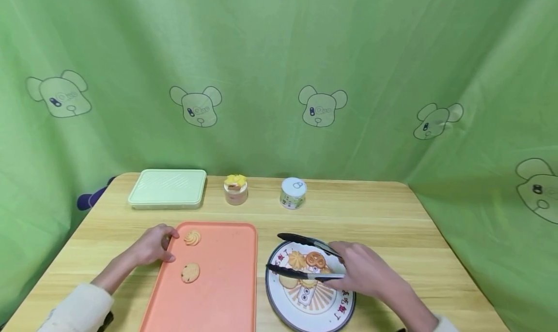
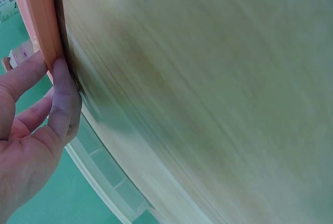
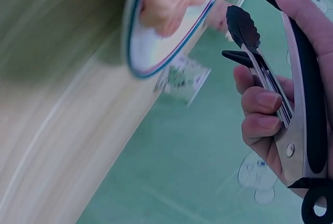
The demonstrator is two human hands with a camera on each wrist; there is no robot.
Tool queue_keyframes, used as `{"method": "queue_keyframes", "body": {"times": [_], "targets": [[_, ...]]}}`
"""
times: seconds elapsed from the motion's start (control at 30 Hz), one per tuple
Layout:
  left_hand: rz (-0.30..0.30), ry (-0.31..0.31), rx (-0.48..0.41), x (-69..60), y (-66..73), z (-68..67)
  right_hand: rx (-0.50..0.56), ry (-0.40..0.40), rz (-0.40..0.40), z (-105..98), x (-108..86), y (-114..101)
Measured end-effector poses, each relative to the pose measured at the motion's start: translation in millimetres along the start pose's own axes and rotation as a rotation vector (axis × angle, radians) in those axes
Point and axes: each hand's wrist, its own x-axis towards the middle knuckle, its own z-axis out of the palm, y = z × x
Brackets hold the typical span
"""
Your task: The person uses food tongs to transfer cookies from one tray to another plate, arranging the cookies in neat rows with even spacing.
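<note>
Tray (image 1: 222, 279) toward the bench's (image 1: 370, 211) left edge is pinched by the left hand (image 1: 153, 245), tongs (image 1: 296, 274) over plated cookies (image 1: 297, 260) gripped by the right hand (image 1: 364, 270), apparently for pickup needing gentle squeezing.

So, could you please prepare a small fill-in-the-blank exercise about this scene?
The right hand holds a pair of ____ over the plate.
In the head view, ____ cookies lie on the tray whose edge the left hand pinches.
There, the white-topped can stands to the ____ of the yellow-topped jar.
The pale green box sits near the far ____ corner of the table.

Missing words: tongs; two; right; left.
</note>
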Motion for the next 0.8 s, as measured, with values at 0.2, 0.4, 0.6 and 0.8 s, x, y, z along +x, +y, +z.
{"method": "queue_keyframes", "body": {"times": [0.2, 0.4, 0.6, 0.8], "targets": [[0.002, -0.002, 0.007, -1.0, -0.2, 0.3, 0.048, -0.03, -0.042, 11, 25.6, -20], [0.001, -0.005, 0.007, -1.4, 0.9, -0.2, 0.064, -0.058, -0.078, 19, 50.0, -39], [-0.006, -0.002, 0.008, -1.8, 1.0, 0.4, 0.041, -0.108, -0.127, 26, 72.7, -61], [0.002, 0.002, 0.019, -1.2, 1.3, -0.6, 0.002, -0.126, -0.198, 33, 88.3, -79]]}}
